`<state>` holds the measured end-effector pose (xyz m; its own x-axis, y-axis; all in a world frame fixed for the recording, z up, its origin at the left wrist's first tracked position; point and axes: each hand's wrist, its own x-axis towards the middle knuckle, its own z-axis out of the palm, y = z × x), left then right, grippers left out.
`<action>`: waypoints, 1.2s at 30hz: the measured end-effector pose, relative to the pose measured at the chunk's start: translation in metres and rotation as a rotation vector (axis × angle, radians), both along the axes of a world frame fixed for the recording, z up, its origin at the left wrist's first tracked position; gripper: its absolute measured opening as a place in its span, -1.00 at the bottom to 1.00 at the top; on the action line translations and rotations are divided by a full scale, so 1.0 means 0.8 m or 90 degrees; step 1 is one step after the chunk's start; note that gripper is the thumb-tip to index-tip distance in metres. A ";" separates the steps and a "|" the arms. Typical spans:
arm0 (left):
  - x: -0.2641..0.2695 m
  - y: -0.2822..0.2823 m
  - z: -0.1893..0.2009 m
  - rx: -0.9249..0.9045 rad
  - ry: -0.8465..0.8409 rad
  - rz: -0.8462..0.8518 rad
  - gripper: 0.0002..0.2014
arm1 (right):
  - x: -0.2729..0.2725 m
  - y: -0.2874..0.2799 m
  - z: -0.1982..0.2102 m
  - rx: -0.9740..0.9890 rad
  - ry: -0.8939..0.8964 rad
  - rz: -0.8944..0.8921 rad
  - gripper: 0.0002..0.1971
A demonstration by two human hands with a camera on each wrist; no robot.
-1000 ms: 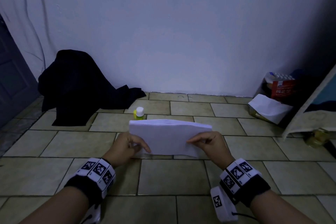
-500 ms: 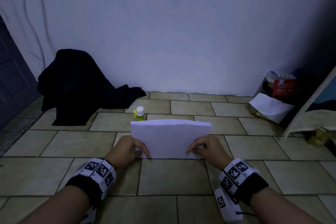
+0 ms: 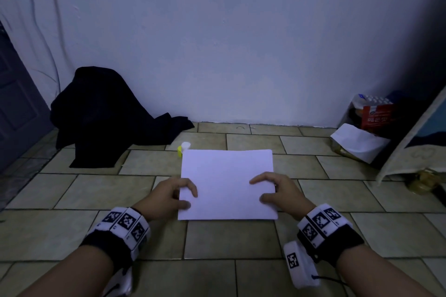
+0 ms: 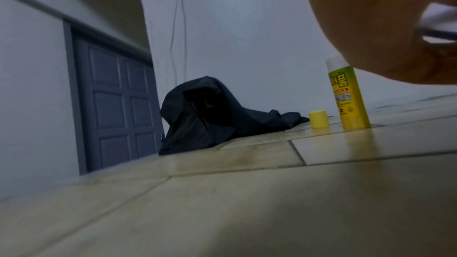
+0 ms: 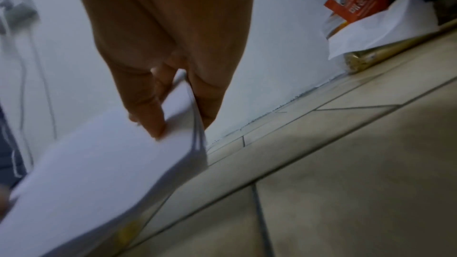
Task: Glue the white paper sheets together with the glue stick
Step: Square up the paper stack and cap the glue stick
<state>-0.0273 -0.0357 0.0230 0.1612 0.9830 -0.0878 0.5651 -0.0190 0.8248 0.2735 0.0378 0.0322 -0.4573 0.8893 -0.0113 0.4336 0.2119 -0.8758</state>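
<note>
A stack of white paper sheets (image 3: 226, 183) lies almost flat on the tiled floor in front of me. My left hand (image 3: 189, 198) pinches its left edge, fingers curled over the top. My right hand (image 3: 259, 189) pinches the right edge. In the right wrist view my right hand (image 5: 178, 120) has a finger on top of the paper sheets (image 5: 99, 163) and another under the edge, which is slightly off the floor. The yellow glue stick (image 3: 185, 146) stands upright just behind the paper's far left corner. In the left wrist view the glue stick (image 4: 351, 101) has its yellow cap (image 4: 318, 119) off beside it.
A dark cloth heap (image 3: 103, 116) lies at the back left beside a grey door (image 3: 17, 108). At the back right stand a red packet (image 3: 376, 116), a white bag (image 3: 357, 142) and a leaning board (image 3: 415, 147). The white wall (image 3: 229, 55) is close behind.
The sheets were held up on edge, facing me; both hands have tipped them down and laid them nearly flat on the floor. The glue stick has not moved.
</note>
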 end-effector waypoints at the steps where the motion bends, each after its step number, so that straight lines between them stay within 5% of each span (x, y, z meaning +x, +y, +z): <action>1: 0.001 -0.002 0.000 -0.019 -0.024 0.015 -0.64 | -0.001 -0.002 -0.002 -0.033 -0.001 -0.007 -0.58; 10: 0.009 -0.006 -0.011 -0.200 0.039 0.023 -0.47 | -0.013 -0.008 -0.019 -0.143 -0.131 -0.009 -0.69; 18: 0.032 -0.001 0.001 -0.212 0.365 -0.008 -0.29 | -0.027 -0.013 -0.021 -0.115 -0.263 -0.018 -0.71; 23: 0.049 -0.005 0.011 -0.106 0.578 -0.048 -0.44 | -0.041 -0.022 -0.020 -0.075 -0.382 -0.031 -0.79; 27: 0.064 -0.001 -0.001 -0.034 0.591 -0.077 -0.40 | -0.060 -0.037 -0.013 -0.018 -0.530 -0.080 -0.86; 30: 0.070 -0.001 -0.009 -0.053 0.562 -0.093 -0.28 | -0.073 -0.037 -0.019 0.017 -0.611 -0.037 -0.60; 36: 0.069 -0.003 -0.012 -0.118 0.472 -0.105 -0.24 | -0.096 -0.040 -0.026 0.017 -0.575 -0.036 -0.42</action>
